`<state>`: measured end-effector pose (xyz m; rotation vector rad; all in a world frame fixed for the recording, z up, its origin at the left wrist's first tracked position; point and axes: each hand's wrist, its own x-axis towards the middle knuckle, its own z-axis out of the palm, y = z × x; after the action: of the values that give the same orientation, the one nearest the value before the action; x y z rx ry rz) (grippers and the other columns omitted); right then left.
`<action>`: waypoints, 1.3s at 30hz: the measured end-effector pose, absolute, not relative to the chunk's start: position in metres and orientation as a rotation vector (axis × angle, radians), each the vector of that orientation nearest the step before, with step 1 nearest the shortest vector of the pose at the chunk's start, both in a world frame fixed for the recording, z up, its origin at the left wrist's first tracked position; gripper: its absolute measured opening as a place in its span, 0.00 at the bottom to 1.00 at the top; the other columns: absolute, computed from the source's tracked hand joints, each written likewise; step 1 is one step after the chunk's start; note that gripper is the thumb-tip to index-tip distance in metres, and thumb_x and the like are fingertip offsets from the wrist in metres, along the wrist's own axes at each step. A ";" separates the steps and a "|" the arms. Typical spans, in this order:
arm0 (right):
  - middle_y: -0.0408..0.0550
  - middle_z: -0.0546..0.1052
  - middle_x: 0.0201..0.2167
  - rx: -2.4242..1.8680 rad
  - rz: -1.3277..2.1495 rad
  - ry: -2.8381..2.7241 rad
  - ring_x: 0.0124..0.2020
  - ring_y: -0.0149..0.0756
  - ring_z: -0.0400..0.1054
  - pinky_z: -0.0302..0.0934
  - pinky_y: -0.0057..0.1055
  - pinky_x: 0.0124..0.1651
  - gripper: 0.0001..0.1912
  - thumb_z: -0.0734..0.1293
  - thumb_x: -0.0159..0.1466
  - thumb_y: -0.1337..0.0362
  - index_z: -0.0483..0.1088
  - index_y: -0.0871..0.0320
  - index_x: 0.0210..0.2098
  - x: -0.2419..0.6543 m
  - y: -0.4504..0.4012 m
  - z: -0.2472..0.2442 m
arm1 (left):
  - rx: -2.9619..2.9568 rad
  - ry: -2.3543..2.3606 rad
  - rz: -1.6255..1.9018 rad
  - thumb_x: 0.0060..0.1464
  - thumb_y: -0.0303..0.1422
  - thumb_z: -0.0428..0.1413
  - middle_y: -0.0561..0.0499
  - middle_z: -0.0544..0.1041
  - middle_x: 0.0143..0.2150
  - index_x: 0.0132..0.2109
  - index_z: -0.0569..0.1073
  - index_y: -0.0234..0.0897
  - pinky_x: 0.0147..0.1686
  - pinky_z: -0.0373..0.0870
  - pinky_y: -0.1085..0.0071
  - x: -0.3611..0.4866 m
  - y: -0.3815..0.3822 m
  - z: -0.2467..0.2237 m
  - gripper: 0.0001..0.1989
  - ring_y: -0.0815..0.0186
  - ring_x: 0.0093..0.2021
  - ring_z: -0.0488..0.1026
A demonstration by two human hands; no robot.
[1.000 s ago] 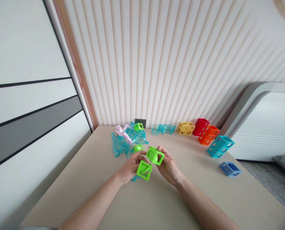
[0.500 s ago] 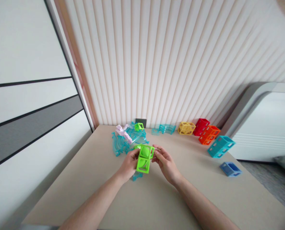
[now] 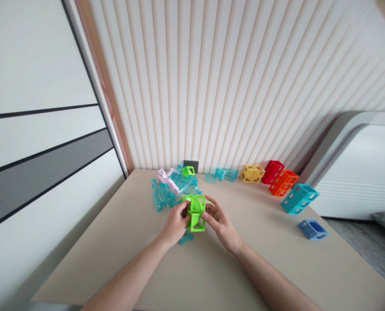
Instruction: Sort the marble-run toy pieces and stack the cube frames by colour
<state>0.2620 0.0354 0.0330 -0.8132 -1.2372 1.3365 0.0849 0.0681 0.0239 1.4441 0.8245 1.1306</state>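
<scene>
Two bright green open-frame cube blocks (image 3: 197, 214), joined one above the other, are held up over the table; rounded green shapes show inside them. My left hand (image 3: 176, 222) grips their left side, thumb and fingers closed on it. On the right side my right hand (image 3: 221, 222) has its thumb on the lower block and its fingers bent behind, partly hidden. More green shows behind the upper block, near my left fingers. Just below the blocks a small clear teal track piece (image 3: 186, 238) lies on the table, partly covered by my left hand.
Clear teal track pieces (image 3: 162, 196) are heaped at the back left, with lilac pieces (image 3: 168, 180) and a green cube (image 3: 188, 171) on them. More teal track (image 3: 226, 174), then yellow (image 3: 252, 173), red (image 3: 272, 172), orange (image 3: 283, 182), teal (image 3: 299, 198) and blue blocks (image 3: 313, 229) line the right.
The green blocks have turned, so their side faces no longer stick out to the right. My right thumb and fingers have closed in on them; my left hand keeps its hold.
</scene>
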 end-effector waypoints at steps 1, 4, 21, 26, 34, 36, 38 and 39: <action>0.51 0.78 0.49 -0.823 1.336 -1.225 0.50 0.44 0.73 0.66 0.42 0.54 0.29 0.73 0.63 0.51 0.62 0.50 0.59 0.262 0.035 0.034 | 1.446 0.828 1.137 0.53 0.34 0.64 0.50 0.80 0.34 0.43 0.75 0.36 0.31 0.68 0.73 0.085 0.068 0.023 0.11 0.65 0.32 0.74; 0.50 0.79 0.46 -0.858 1.327 -1.177 0.49 0.43 0.74 0.66 0.41 0.53 0.28 0.74 0.62 0.50 0.63 0.51 0.56 0.260 0.034 0.037 | 1.392 0.829 1.161 0.51 0.32 0.65 0.53 0.78 0.31 0.46 0.70 0.39 0.29 0.68 0.74 0.086 0.067 0.020 0.17 0.66 0.30 0.74; 0.50 0.75 0.59 -0.808 1.338 -1.321 0.60 0.48 0.68 0.60 0.47 0.64 0.32 0.69 0.66 0.47 0.64 0.51 0.66 0.259 0.032 0.042 | 1.165 0.698 1.166 0.47 0.37 0.69 0.54 0.79 0.31 0.38 0.67 0.40 0.26 0.69 0.75 0.089 0.064 0.027 0.19 0.64 0.29 0.78; 0.50 0.75 0.59 -0.806 1.320 -1.350 0.61 0.49 0.67 0.60 0.47 0.64 0.34 0.68 0.66 0.46 0.63 0.51 0.67 0.260 0.032 0.042 | 1.187 0.724 1.187 0.44 0.38 0.71 0.55 0.76 0.28 0.32 0.68 0.38 0.27 0.68 0.75 0.090 0.065 0.031 0.19 0.66 0.28 0.75; 0.49 0.73 0.61 -0.809 1.262 -1.377 0.61 0.46 0.67 0.58 0.46 0.66 0.31 0.68 0.67 0.48 0.63 0.50 0.66 0.255 0.031 0.043 | 1.238 0.797 1.239 0.45 0.40 0.69 0.57 0.72 0.25 0.31 0.67 0.38 0.26 0.65 0.76 0.089 0.063 0.037 0.19 0.69 0.26 0.69; 0.48 0.75 0.59 -0.812 1.234 -1.428 0.60 0.47 0.68 0.58 0.45 0.66 0.27 0.66 0.68 0.48 0.67 0.51 0.63 0.254 0.030 0.045 | 1.296 0.854 1.262 0.47 0.38 0.68 0.57 0.71 0.25 0.31 0.67 0.39 0.26 0.65 0.75 0.087 0.063 0.038 0.16 0.69 0.26 0.69; 0.49 0.77 0.55 -0.830 1.200 -1.488 0.57 0.48 0.70 0.60 0.44 0.63 0.24 0.64 0.69 0.47 0.71 0.52 0.59 0.255 0.030 0.045 | 1.397 0.942 1.296 0.48 0.35 0.65 0.57 0.72 0.25 0.31 0.68 0.39 0.27 0.64 0.75 0.084 0.062 0.038 0.12 0.68 0.26 0.69; 0.49 0.78 0.53 -0.844 1.186 -1.514 0.55 0.48 0.71 0.61 0.43 0.62 0.24 0.63 0.70 0.47 0.73 0.53 0.57 0.255 0.030 0.044 | 1.468 0.994 1.319 0.48 0.32 0.63 0.57 0.72 0.25 0.31 0.68 0.39 0.27 0.64 0.74 0.083 0.062 0.038 0.09 0.68 0.26 0.69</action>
<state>0.2546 0.0298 0.0443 -0.8445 -1.5139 1.1857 0.0826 0.0620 0.0379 1.4681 0.9936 1.3186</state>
